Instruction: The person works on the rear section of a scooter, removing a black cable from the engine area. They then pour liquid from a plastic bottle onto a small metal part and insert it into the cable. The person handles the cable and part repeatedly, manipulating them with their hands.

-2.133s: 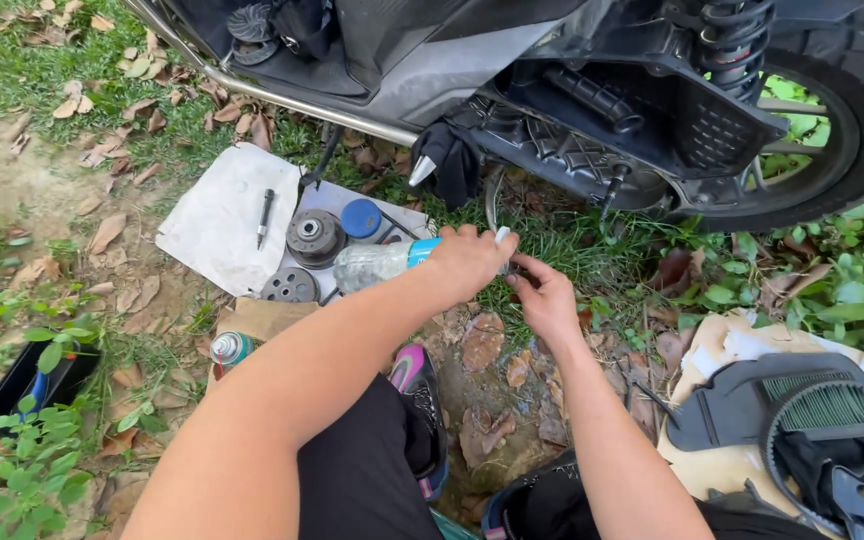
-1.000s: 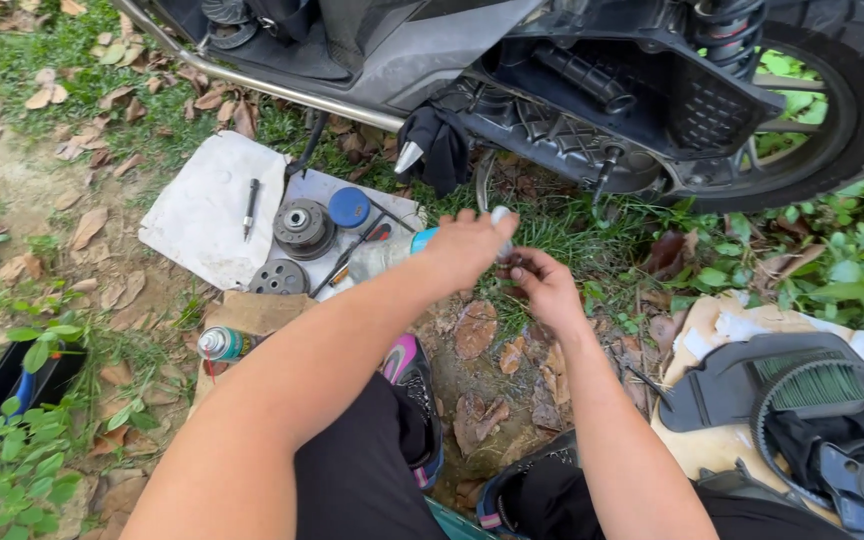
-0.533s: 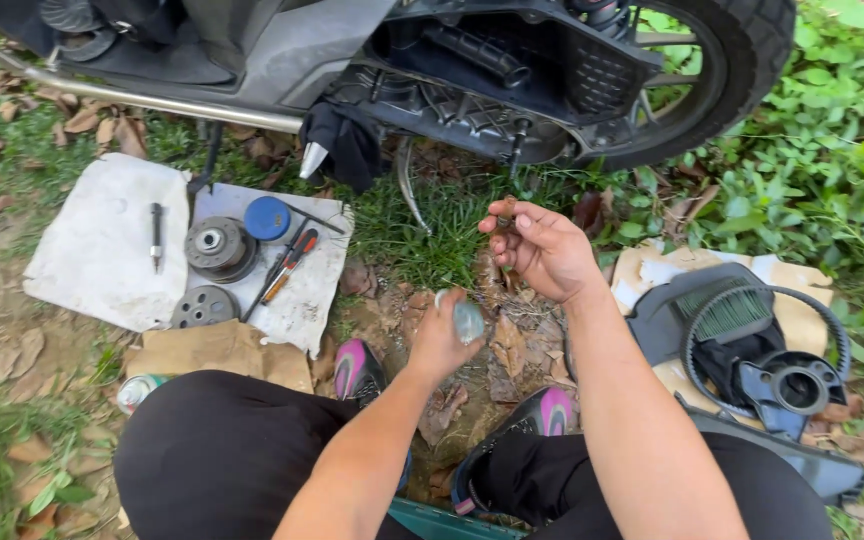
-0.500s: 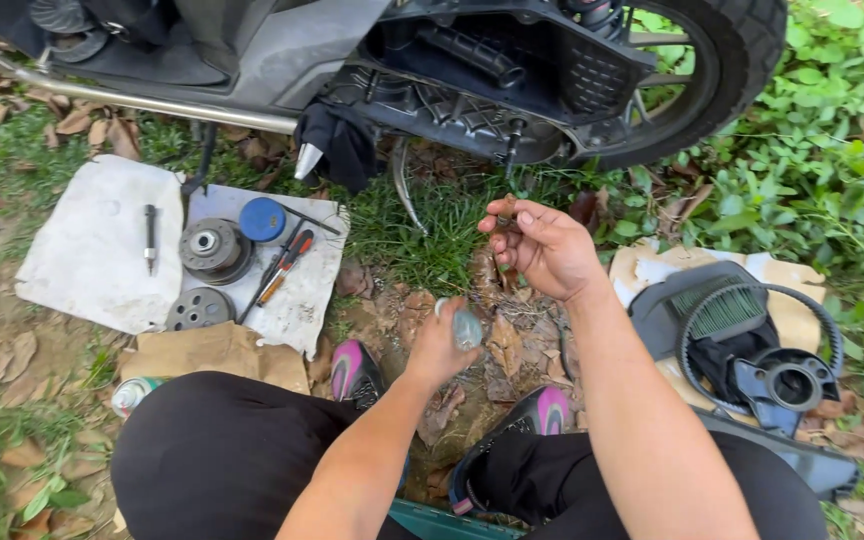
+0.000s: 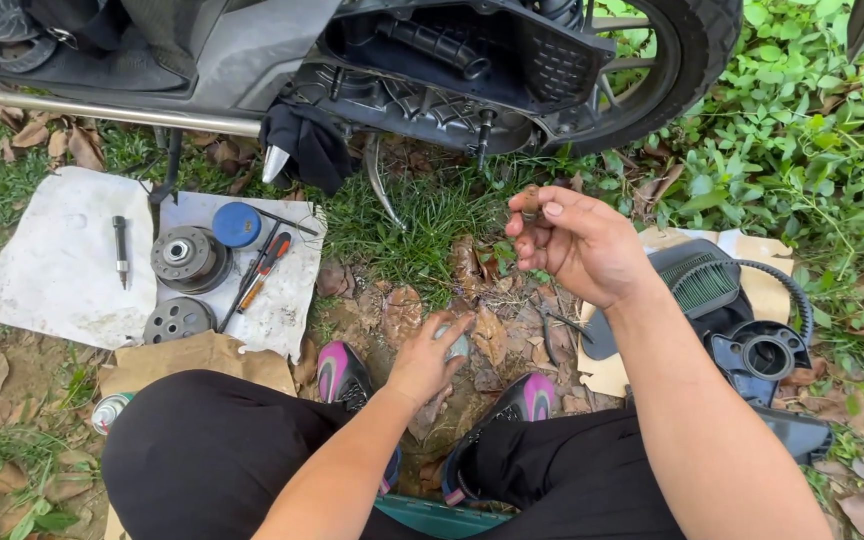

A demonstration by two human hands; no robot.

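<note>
- right hand [image 5: 577,245], centre-right of frame, fingers pinching a small brownish part [image 5: 529,201]
- left hand [image 5: 427,362], lower centre, fingers wrapped round a grey bottle [image 5: 455,345] by the pink-toed shoes [image 5: 340,372]

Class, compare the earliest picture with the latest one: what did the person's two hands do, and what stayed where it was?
The left hand drew back from beside the right, bringing the clear bottle down to the ground between the shoes. The right hand stayed raised, pinching a small dark part. The round metal parts, blue cap and screwdriver lie unmoved on the white sheets; the scooter is unchanged.
</note>
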